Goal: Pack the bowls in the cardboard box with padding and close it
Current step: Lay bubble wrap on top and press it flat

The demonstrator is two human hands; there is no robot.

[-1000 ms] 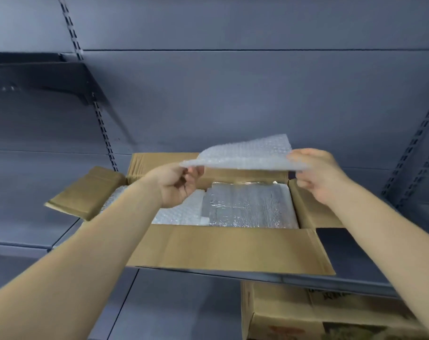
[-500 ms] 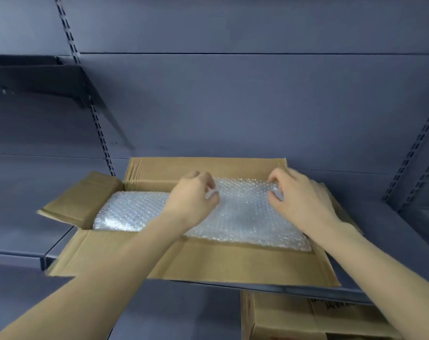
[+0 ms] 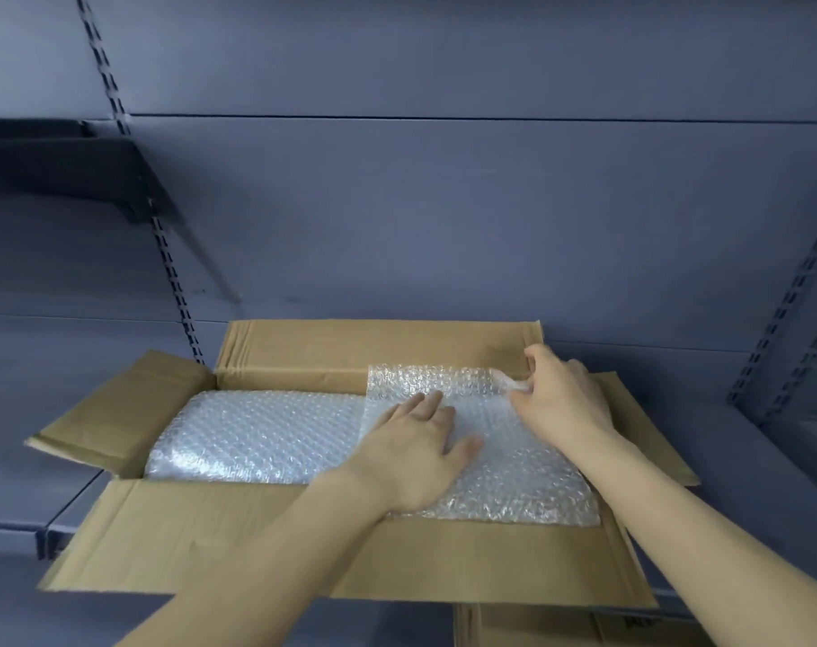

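Bubble wrap sheet (image 3: 504, 441), held up in the air above the cardboard box (image 3: 304, 544) a second ago, is now lying over the right half of the box's contents. The left hand (image 3: 416, 452) is pressing it flat with fingers spread, while the right hand (image 3: 560, 399) is pinching its far right corner. Top padding is going in, so closing the flaps likely comes next. No bowls are showing; more bubble wrap (image 3: 257, 436) is covering the left half. All four flaps are standing open on the grey shelf (image 3: 47, 506).
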